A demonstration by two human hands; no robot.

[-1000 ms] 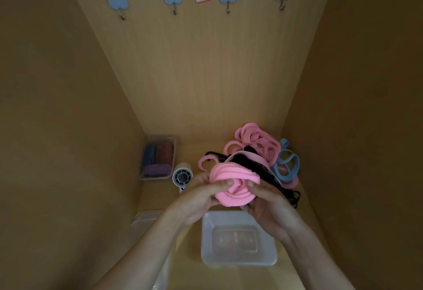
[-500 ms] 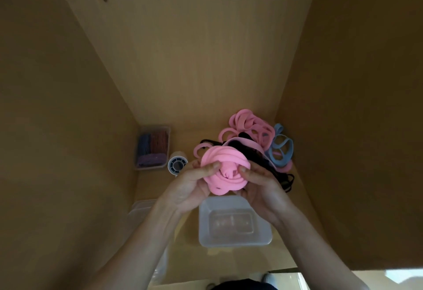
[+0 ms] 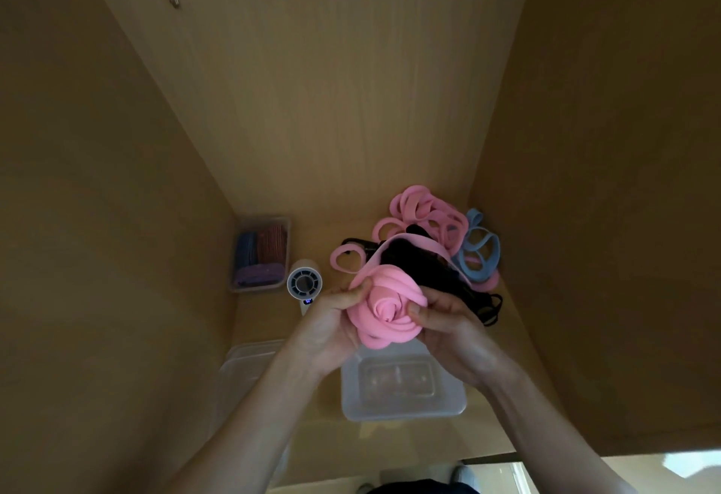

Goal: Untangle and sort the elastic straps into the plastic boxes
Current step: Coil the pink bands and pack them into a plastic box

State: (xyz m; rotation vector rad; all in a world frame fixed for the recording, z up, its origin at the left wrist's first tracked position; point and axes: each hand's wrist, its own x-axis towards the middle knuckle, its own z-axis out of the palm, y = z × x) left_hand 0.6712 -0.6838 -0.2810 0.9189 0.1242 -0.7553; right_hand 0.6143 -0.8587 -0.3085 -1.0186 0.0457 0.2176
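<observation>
A wide pink elastic strap (image 3: 384, 308) is wound into a spiral roll. My left hand (image 3: 331, 324) grips its left side with the thumb on top. My right hand (image 3: 444, 324) pinches its right side. The roll hangs above an empty clear plastic box (image 3: 404, 386) on the shelf floor. One end of the strap trails back over a tangled pile of pink straps (image 3: 425, 216), black straps (image 3: 433, 271) and blue straps (image 3: 480, 255) in the far right corner.
A second clear box (image 3: 244, 367) stands at the near left, partly behind my left forearm. A filled box of blue, red and purple straps (image 3: 261, 255) sits at the far left, with a small handheld fan (image 3: 304, 285) beside it. Wooden walls close in on three sides.
Both hands have turned the pink roll, so its spiral is wound tighter and its centre faces me. The camera has tilted downward.
</observation>
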